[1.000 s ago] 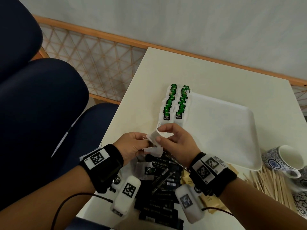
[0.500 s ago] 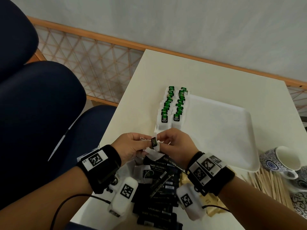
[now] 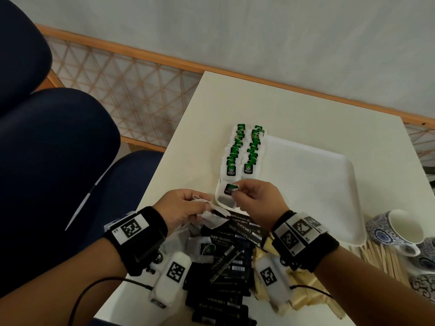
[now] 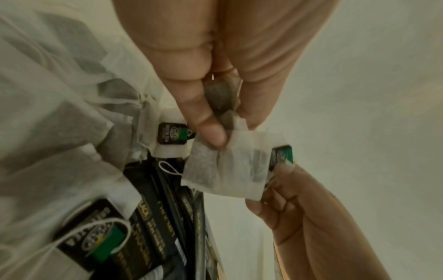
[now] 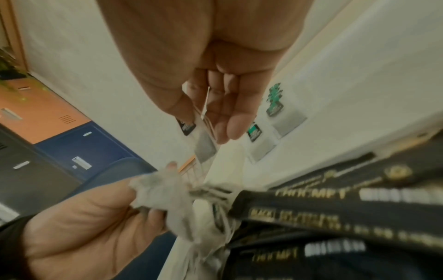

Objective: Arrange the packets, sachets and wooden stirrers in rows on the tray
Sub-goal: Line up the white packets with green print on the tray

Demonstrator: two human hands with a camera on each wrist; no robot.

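Observation:
Two rows of green-tagged tea bags lie along the left side of the white tray. My right hand pinches one more tea bag by its green tag, over the tray's near left corner. Just left of it, my left hand grips a small bunch of white tea bags with loose strings. The left wrist view shows the left hand pinching the bags, with my right hand's bag beside them. In the right wrist view, strings run from the hanging bag down to the bunch.
A pile of black sachets and loose tea bags lies under my wrists near the table's front edge. Tan packets lie beside it, with wooden stirrers further right. Blue patterned cups stand at the right. A dark blue chair stands left.
My right hand has drawn one tea bag away from the left hand's bunch and up to the tray's near left corner. The left hand stays put with its bags.

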